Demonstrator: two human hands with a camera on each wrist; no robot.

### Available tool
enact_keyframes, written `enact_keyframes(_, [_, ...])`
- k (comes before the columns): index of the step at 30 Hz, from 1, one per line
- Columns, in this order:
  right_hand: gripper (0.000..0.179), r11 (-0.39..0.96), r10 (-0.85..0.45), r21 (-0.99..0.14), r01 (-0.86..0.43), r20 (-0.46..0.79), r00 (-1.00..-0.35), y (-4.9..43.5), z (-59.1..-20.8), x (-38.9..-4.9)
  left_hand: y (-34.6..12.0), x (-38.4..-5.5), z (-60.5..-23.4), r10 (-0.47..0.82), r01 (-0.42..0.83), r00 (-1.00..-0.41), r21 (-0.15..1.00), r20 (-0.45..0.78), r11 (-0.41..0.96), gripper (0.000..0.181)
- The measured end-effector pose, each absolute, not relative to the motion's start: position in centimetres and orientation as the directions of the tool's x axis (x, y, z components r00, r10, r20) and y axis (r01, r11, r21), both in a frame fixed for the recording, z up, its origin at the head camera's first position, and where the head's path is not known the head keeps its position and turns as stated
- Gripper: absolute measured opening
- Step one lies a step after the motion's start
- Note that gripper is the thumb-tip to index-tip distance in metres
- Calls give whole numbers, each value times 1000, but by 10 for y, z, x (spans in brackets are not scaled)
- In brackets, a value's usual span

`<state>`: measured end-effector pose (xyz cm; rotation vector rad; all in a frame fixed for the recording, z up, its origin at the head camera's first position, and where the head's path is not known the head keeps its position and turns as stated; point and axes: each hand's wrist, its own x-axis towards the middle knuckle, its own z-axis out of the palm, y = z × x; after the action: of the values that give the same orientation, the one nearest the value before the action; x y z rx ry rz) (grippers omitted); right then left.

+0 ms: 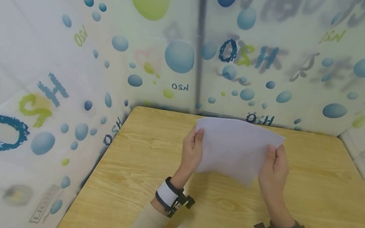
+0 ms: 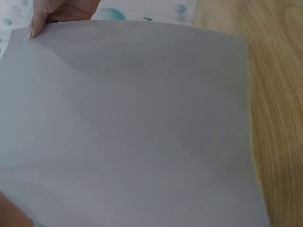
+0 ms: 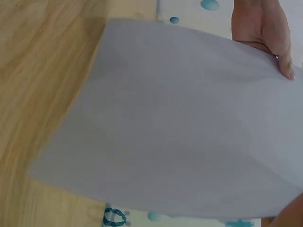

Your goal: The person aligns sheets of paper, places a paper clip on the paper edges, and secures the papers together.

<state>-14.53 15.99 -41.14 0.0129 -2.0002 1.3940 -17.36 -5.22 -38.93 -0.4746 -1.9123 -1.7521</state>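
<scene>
A plain white sheet of paper [image 1: 231, 146] is held up over the wooden table, slightly bowed between both hands. My left hand [image 1: 192, 150] pinches its left edge near the upper corner, thumb on the near face. On the opposite edge my right hand [image 1: 274, 167] grips the paper near the upper right corner, its thumb also in front. The left wrist view shows the sheet [image 2: 142, 118] filling most of the picture, with the right hand [image 2: 64, 12] at its far edge. In the right wrist view the left hand [image 3: 262, 28] holds the far edge.
The wooden table [image 1: 133, 167] has a light yellow grain and rounded back corners. Behind it and to the left hang pale wall sheets [image 1: 152, 83] printed with blue and green bubbles and lettering. Each wrist wears a dark strap [image 1: 167, 195] with a small black mount.
</scene>
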Motion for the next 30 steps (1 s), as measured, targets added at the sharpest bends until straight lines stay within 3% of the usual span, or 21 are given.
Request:
enact_keyframes(6, [22, 505, 288, -754, -420, 606, -741, 172, -407, -146, -65, -181, -393, -29, 506, -856, 849, 515, 152, 23])
enact_keyframes(9, [24, 516, 255, -758, -400, 581, -773, 179, -406, -149, -72, -189, -401, 26, 428, -903, 896, 428, 116, 29])
enact_keyframes(12, [31, 487, 230, -835, -258, 408, -884, 186, -410, -151, -75, -190, -408, 100, 262, -961, 965, 258, 29, 35])
enact_keyframes(15, [48, 477, 183, -878, -33, 136, -974, 194, -422, -157, -77, -197, -430, 186, 34, -982, 998, 44, -57, 40])
enact_keyframes(19, [73, 435, 66, -889, 143, -127, -990, 203, -454, -170, -78, -210, -475, 211, -182, -963, 982, -169, -47, 43])
enact_keyframes(24, [78, 365, -11, -903, 226, -247, -969, 204, -491, -179, -77, -220, -520, 147, -262, -953, 964, -266, 49, 45])
enact_keyframes(30, [78, 340, 15, -901, 269, -281, -960, 205, -510, -189, -70, -225, -540, 106, -220, -969, 975, -223, 41, 44])
